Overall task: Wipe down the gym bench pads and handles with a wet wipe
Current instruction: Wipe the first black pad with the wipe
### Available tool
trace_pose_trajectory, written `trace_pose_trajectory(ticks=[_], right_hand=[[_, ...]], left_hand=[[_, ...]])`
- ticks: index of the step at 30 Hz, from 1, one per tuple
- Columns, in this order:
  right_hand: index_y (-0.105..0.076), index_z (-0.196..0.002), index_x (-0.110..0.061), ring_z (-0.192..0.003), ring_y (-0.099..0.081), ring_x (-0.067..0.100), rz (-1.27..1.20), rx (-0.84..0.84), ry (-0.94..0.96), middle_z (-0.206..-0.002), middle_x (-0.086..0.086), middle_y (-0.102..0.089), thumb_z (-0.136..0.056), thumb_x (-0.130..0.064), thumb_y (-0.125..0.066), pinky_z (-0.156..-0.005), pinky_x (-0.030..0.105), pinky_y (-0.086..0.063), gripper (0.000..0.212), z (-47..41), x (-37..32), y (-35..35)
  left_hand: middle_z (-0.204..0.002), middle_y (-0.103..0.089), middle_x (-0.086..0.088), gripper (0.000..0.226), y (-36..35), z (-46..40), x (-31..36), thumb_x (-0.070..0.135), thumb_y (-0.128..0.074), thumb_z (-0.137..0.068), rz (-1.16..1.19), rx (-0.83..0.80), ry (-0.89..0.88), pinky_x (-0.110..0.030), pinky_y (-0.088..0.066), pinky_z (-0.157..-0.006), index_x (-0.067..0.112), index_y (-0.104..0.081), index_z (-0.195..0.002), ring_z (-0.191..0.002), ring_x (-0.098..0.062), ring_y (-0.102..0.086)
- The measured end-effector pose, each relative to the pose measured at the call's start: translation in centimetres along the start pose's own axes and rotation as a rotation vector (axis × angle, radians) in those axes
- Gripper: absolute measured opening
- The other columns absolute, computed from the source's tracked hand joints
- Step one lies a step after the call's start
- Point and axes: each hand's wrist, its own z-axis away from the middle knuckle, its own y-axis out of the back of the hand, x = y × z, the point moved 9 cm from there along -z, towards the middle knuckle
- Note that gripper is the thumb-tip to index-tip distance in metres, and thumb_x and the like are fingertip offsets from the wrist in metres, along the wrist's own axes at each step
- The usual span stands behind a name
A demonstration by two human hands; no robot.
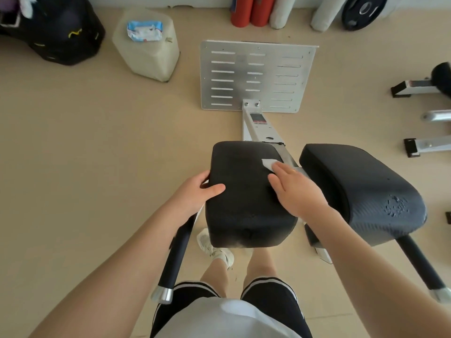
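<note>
Your right hand (296,191) lies flat, fingers straight, pressing the wet wipe (342,164) onto the left pad (246,191) near its far right corner; only a white corner of the wipe shows past your fingertips. Your left hand (195,193) grips the pad's left edge, thumb on top, fingers curled under, steadying it. The pad's long axis runs away from you, so most unwiped surface probably lies toward you and to the left of the wipe; I'd pull back along that axis. The right pad (361,191) sits just beside, across the frame gap, nearer your right hand. The left handle (175,252) runs below your left wrist, the right handle (419,259) sticks out under the right pad. The wipes pack (144,31) rests on a jug (156,62) well away on the floor. Nothing blocks the stroke.
</note>
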Motion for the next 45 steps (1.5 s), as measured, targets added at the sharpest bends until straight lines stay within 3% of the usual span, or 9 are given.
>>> trace_pose_trajectory(ticks=[10, 15, 20, 26, 29, 34, 37, 42, 45], right_hand=[[-0.025, -0.145, -0.014, -0.141, -0.017, 0.014, 0.077, 0.021, 0.423, -0.152, -0.001, -0.026, -0.099, -0.039, -0.028, -0.113, 0.024, -0.009, 0.053, 2.0, -10.6, -3.2], [-0.028, -0.142, -0.019, -0.138, -0.024, 0.014, 0.045, 0.042, 0.163, -0.151, -0.004, -0.027, -0.099, -0.037, -0.028, -0.109, 0.03, -0.027, 0.047, 2.5, -1.5, -0.3], [-0.024, -0.144, -0.014, -0.14, -0.02, 0.016, 0.057, 0.149, 0.008, -0.151, 0.001, -0.026, -0.099, -0.04, -0.027, -0.112, 0.027, -0.017, 0.052, 3.8, 0.2, -0.4], [-0.022, -0.144, -0.008, -0.142, -0.012, 0.019, 0.079, 0.152, 0.377, -0.152, 0.006, -0.023, -0.098, -0.04, -0.03, -0.115, 0.027, -0.003, 0.057, 3.4, -11.0, -3.5], [-0.016, -0.147, -0.009, -0.144, -0.007, 0.018, 0.156, 0.123, 0.492, -0.155, 0.006, -0.017, -0.098, -0.039, -0.03, -0.112, 0.026, 0.007, 0.059, 3.8, -12.7, -5.3], [-0.026, -0.143, -0.012, -0.141, -0.018, 0.02, 0.111, 0.223, 0.264, -0.15, 0.004, -0.028, -0.097, -0.037, -0.037, -0.114, 0.027, -0.009, 0.054, 4.3, -4.2, -2.0], [-0.016, -0.146, -0.016, -0.143, -0.011, 0.018, 0.191, 0.229, 0.143, -0.154, 0.0, -0.019, -0.097, -0.042, -0.028, -0.11, 0.026, -0.001, 0.057, 5.2, -0.5, -1.3], [-0.02, -0.145, -0.005, -0.142, -0.014, 0.023, 0.147, 0.277, 0.287, -0.152, 0.01, -0.024, -0.096, -0.037, -0.035, -0.111, 0.028, 0.002, 0.061, 5.0, -6.2, -3.7], [-0.037, -0.138, -0.002, -0.137, -0.031, 0.025, 0.25, 0.28, 0.413, -0.145, 0.012, -0.038, -0.092, -0.036, -0.029, -0.112, 0.034, -0.011, 0.058, 5.9, -11.0, -7.1]], left_hand=[[-0.117, -0.063, 0.001, 0.032, -1.0, 0.6, -1.4, 0.015, -0.044, -0.096, 0.393, -0.043, 0.063, -0.016, -0.049, -0.079, 0.018, -0.051, -0.126, -0.104, -0.006, -0.06], [-0.126, -0.056, 0.009, 0.036, -1.8, 0.8, -1.1, 0.013, -0.038, -0.099, 0.386, 0.02, 0.05, -0.024, -0.038, -0.099, 0.024, -0.045, -0.132, -0.112, -0.005, -0.053], [-0.13, -0.047, 0.009, 0.044, -1.5, 0.7, -0.9, 0.012, -0.037, -0.099, 0.397, 0.072, 0.061, -0.026, -0.031, -0.106, 0.019, -0.032, -0.142, -0.118, -0.009, -0.045], [-0.12, -0.055, 0.007, 0.033, -1.5, 2.2, -1.2, 0.024, -0.032, -0.1, 0.446, 0.166, 0.058, -0.011, -0.045, -0.079, 0.016, -0.046, -0.129, -0.116, -0.009, -0.05], [-0.126, -0.058, -0.006, 0.043, -1.6, 2.6, -2.1, 0.036, -0.028, -0.1, 0.61, 0.207, 0.08, -0.023, -0.042, -0.093, 0.011, -0.052, -0.124, -0.117, -0.014, -0.053], [-0.135, -0.05, 0.0, 0.051, -2.3, 3.5, -2.4, 0.042, -0.018, -0.1, 0.594, 0.276, 0.02, -0.027, -0.03, -0.106, 0.016, -0.043, -0.136, -0.12, -0.01, -0.046], [-0.139, -0.045, 0.006, 0.059, -2.8, 4.1, -2.5, 0.051, -0.01, -0.097, 0.577, 0.254, 0.01, -0.027, -0.024, -0.108, 0.021, -0.036, -0.141, -0.127, -0.008, -0.038], [-0.143, -0.042, 0.0, 0.066, -2.6, 4.2, -2.4, 0.055, -0.006, -0.095, 0.6, 0.244, -0.005, -0.032, -0.021, -0.114, 0.017, -0.032, -0.142, -0.132, -0.011, -0.036], [-0.142, -0.045, 0.0, 0.071, -2.5, 5.0, -3.1, 0.057, -0.003, -0.093, 0.563, 0.201, -0.032, -0.033, -0.024, -0.114, 0.017, -0.039, -0.14, -0.131, -0.009, -0.039]])
